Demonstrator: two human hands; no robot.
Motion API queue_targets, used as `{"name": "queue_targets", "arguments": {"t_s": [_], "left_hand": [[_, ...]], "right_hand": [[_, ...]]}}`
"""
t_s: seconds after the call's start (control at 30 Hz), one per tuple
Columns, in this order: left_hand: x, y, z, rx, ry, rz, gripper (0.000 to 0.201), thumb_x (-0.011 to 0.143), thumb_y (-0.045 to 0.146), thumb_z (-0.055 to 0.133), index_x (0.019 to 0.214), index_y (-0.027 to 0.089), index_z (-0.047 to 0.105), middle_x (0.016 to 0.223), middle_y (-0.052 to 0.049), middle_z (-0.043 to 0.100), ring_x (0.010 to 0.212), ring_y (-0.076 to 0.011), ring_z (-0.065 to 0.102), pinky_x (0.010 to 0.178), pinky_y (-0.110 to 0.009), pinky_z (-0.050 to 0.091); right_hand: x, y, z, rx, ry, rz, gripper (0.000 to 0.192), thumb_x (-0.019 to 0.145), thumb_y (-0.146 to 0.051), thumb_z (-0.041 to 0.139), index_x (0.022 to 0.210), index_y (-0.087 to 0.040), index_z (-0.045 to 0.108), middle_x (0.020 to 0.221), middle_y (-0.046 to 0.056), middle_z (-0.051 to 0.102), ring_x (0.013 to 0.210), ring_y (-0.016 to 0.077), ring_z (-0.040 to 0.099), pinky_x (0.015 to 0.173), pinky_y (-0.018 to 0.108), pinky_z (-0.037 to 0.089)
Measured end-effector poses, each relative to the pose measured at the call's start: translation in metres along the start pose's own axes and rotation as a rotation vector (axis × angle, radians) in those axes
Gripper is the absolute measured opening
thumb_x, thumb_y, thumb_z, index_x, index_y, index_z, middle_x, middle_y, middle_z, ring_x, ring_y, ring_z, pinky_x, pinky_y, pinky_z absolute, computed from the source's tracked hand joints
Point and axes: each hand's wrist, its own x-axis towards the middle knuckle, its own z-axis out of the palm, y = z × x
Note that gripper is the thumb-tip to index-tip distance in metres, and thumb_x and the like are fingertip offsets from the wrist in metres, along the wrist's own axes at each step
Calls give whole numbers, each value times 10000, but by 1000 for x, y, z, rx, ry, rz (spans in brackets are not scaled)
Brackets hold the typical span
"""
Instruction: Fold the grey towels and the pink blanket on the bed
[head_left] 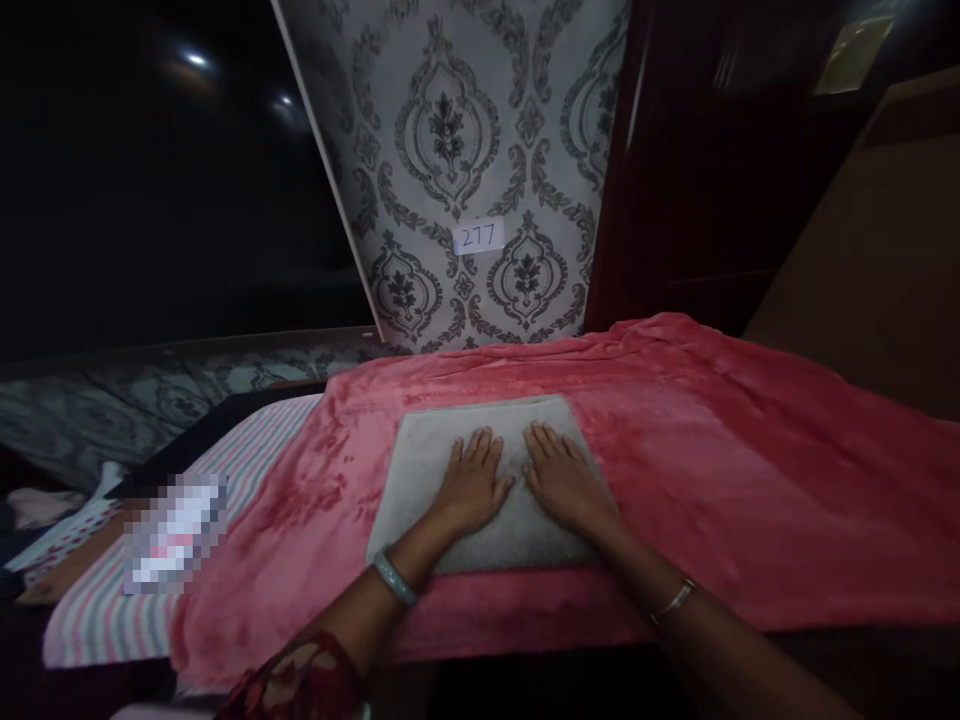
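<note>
A folded grey towel point(420, 470) lies flat on a pink fleece blanket point(712, 450) that covers a bed. My left hand point(472, 485) rests palm down on the towel's middle, fingers spread. My right hand point(562, 480) lies flat beside it, also palm down on the towel. The two hands sit side by side, almost touching. Neither hand holds anything. A bangle is on my left wrist and a thin bracelet on my right.
A striped sheet point(247, 450) shows under the blanket at the left. Patterned grey wallpaper point(465, 130) with a small label reading 277 point(478, 236) stands behind the bed. Dark wooden furniture point(705, 160) is at the right. Clothes lie at far left point(45, 510).
</note>
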Motion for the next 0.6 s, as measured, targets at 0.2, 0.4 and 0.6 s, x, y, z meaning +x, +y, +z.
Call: {"name": "queue_targets", "arguments": {"t_s": [0.2,0.4,0.6], "left_hand": [[-3,-58,-26,57,-44,-279,761,957,552,366,1548,83,269,1625,-212,168,1523,-319,104,1214,-563,53],[-10,-85,-38,105,-88,-403,715,984,527,264,1567,116,203,1651,-134,113,1533,-239,71,1216,-525,120],[0,-46,-52,206,-79,-444,680,978,480,316,1535,91,287,1636,-179,167,1516,-313,152,1191,-606,147]], "right_hand": [[0,6,2,-1,-24,3,643,944,-326,353,1537,-78,327,1601,153,230,1498,282,165,1208,515,168],[2,5,7,8,-6,2,640,943,-318,322,1528,-59,332,1595,155,245,1494,272,182,1204,530,186],[24,47,-3,652,233,148,656,873,-310,359,1501,-129,422,1495,97,455,1404,222,400,1189,442,304]]}}
